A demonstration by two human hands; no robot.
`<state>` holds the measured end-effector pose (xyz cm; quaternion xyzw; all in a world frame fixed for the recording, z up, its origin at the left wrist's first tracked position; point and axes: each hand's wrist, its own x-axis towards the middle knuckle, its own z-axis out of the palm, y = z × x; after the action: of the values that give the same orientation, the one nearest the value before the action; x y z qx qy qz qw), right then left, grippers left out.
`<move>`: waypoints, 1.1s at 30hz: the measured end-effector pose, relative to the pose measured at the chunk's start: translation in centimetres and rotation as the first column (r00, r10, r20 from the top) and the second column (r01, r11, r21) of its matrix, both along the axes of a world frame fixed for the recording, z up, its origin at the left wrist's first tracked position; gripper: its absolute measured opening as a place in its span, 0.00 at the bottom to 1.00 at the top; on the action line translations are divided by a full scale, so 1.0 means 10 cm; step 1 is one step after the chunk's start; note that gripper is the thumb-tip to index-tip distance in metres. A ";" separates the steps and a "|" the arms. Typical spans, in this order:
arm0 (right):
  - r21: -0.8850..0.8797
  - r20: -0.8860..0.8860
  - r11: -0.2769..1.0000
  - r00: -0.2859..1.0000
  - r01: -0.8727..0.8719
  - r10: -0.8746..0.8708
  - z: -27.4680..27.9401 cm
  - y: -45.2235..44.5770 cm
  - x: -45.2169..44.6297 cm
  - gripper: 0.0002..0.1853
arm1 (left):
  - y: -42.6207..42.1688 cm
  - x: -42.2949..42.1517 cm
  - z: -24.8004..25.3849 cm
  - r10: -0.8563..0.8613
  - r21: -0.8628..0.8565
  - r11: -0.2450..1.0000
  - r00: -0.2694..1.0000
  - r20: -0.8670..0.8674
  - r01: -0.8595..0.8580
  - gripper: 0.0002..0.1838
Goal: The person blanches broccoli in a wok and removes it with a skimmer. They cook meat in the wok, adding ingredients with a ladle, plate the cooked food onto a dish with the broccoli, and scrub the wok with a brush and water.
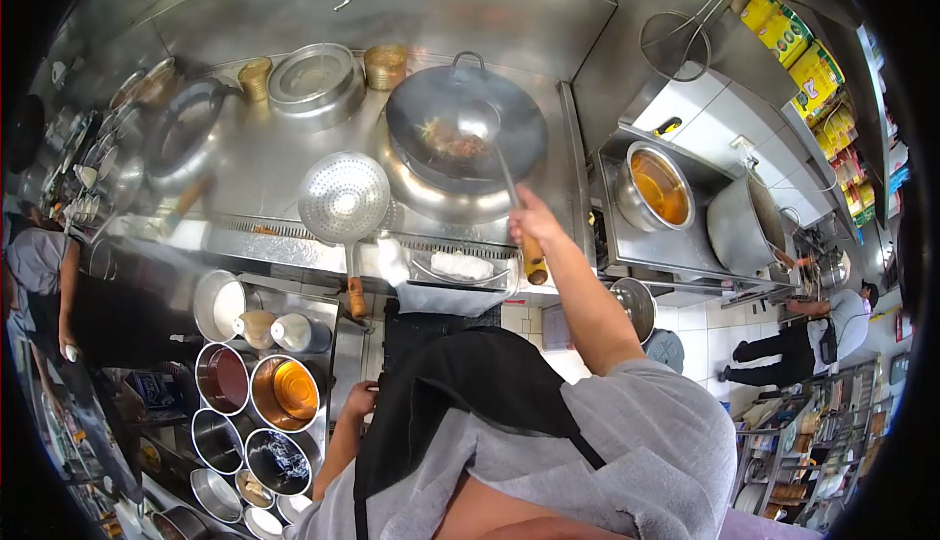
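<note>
My right hand (pixel 532 219) is closed around the handle of a long metal ladle (pixel 508 173) with a wooden end. The ladle's round bowl is inside a dark wok (pixel 519 139), above a small heap of browned food (pixel 452 141) with paler strips in it. The wok sits on a burner ring at the back of the range. Low by my side, my left hand (pixel 361 400) looks curled beside the black apron (pixel 441 383). Whatever it may hold is hidden.
A perforated strainer (pixel 345 195) lies left of the wok. Seasoning pots, one with orange liquid (pixel 295 390), crowd the lower left. A bowl of amber liquid (pixel 660 187) and a tall pot (pixel 744 227) stand right. Other people (pixel 827 334) are at both sides.
</note>
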<state>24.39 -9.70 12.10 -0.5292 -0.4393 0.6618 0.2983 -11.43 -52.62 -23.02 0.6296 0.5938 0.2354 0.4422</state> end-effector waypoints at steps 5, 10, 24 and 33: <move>0.276 0.207 0.959 0.970 0.069 -0.130 0.12 0.57 -0.20 0.45 | 0.05 0.18 0.80 0.438 -0.537 0.774 0.896 0.072 -0.335 0.19; 0.184 0.400 0.971 0.914 -0.152 0.067 0.10 0.85 -0.32 0.45 | 0.63 0.58 2.20 0.351 -0.429 0.845 0.936 -0.006 -0.320 0.21; 0.099 0.977 0.860 0.215 -0.501 0.013 0.17 -0.15 1.57 0.48 | 3.91 1.74 3.86 0.104 0.567 0.824 0.982 -0.156 0.002 0.20; 0.375 0.387 0.921 0.885 0.107 -0.260 0.03 -2.70 2.72 0.44 | 4.59 1.92 3.29 0.264 0.545 0.838 0.868 -0.421 0.009 0.11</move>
<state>51.59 -36.74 12.36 -0.6412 -0.5497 0.4102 0.3440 7.79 -6.70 9.84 0.7226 0.6379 0.2563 0.0728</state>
